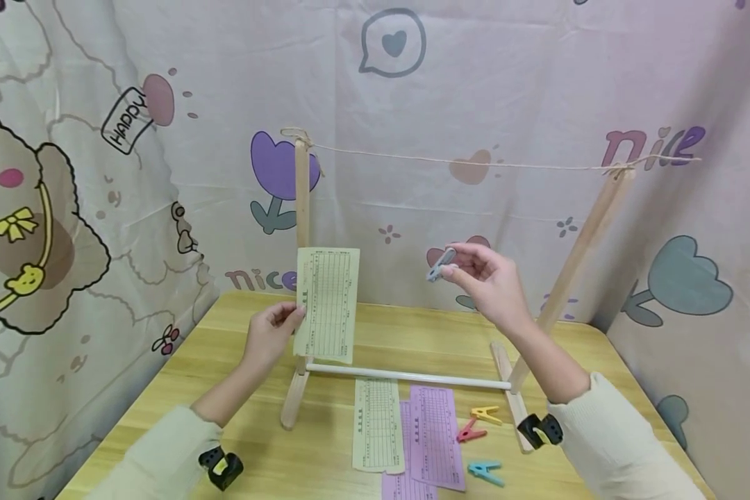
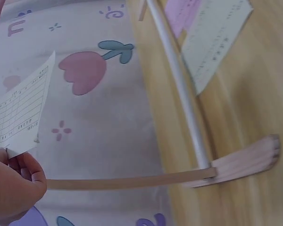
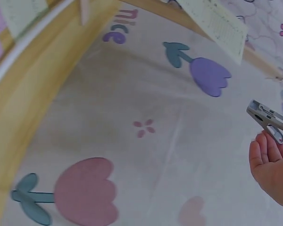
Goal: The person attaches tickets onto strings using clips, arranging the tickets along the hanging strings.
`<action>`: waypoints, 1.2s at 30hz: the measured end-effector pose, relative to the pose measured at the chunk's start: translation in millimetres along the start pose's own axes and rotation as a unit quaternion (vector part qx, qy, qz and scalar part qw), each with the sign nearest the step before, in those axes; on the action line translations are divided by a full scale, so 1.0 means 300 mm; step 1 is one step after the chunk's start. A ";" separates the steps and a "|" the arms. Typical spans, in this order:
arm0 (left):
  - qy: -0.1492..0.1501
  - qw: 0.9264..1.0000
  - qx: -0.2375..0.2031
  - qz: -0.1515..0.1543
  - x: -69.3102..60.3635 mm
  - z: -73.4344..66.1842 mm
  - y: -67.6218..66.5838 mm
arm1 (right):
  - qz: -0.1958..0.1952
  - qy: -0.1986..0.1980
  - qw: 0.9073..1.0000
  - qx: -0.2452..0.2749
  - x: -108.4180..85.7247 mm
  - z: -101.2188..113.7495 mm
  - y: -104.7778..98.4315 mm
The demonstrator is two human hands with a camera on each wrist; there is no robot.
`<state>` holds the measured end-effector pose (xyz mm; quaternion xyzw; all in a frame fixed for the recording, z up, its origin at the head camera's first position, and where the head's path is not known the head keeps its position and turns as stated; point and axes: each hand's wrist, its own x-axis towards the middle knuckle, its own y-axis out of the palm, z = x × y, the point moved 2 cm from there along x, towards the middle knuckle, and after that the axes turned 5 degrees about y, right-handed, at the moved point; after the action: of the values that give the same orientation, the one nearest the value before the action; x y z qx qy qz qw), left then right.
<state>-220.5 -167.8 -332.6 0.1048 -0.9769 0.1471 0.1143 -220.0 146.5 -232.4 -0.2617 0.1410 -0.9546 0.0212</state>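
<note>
My left hand [image 1: 273, 335] pinches the left edge of a pale green printed form [image 1: 328, 305], which hangs upright in front of the left wooden post. In the left wrist view that form [image 2: 23, 110] rises above the thumb and curled fingers. My right hand [image 1: 490, 281] pinches a grey clothespin [image 1: 440, 264] between thumb and fingers, in the air right of the form. The right wrist view shows the clothespin [image 3: 267, 120] with its nose pointing away from the fingers. Above both hands a thin string [image 1: 425, 158] runs between the tops of two wooden posts.
On the wooden table [image 1: 250, 410] lie another green form [image 1: 378, 423] and purple forms [image 1: 437, 437], partly overlapping. Beside them are yellow [image 1: 486, 414], red [image 1: 471, 431] and blue clothespins [image 1: 486, 473]. A white rod [image 1: 406, 376] joins the feet of the left post [image 1: 303, 187] and right post [image 1: 584, 264].
</note>
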 end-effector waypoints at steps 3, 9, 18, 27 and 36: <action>0.007 1.000 -0.015 0.005 0.016 -0.031 0.005 | -0.006 -0.011 1.000 0.005 0.039 0.047 0.014; 0.006 0.999 -0.034 -0.001 0.041 -0.091 0.012 | -0.009 -0.046 0.998 0.030 0.110 0.132 0.038; 0.021 1.000 -0.019 0.004 0.080 -0.146 0.007 | -0.013 -0.077 0.997 0.030 0.200 0.260 0.063; 0.017 0.999 -0.036 0.002 0.114 -0.203 0.017 | -0.028 -0.069 0.997 0.009 0.279 0.385 0.064; 0.016 0.999 -0.046 0.007 0.130 -0.233 0.026 | -0.039 -0.067 0.997 -0.001 0.316 0.415 0.084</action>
<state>-246.0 -145.3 -259.8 0.0900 -0.9814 0.1046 0.1336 -239.6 79.4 -90.3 -0.3305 0.1302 -0.9348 -0.0070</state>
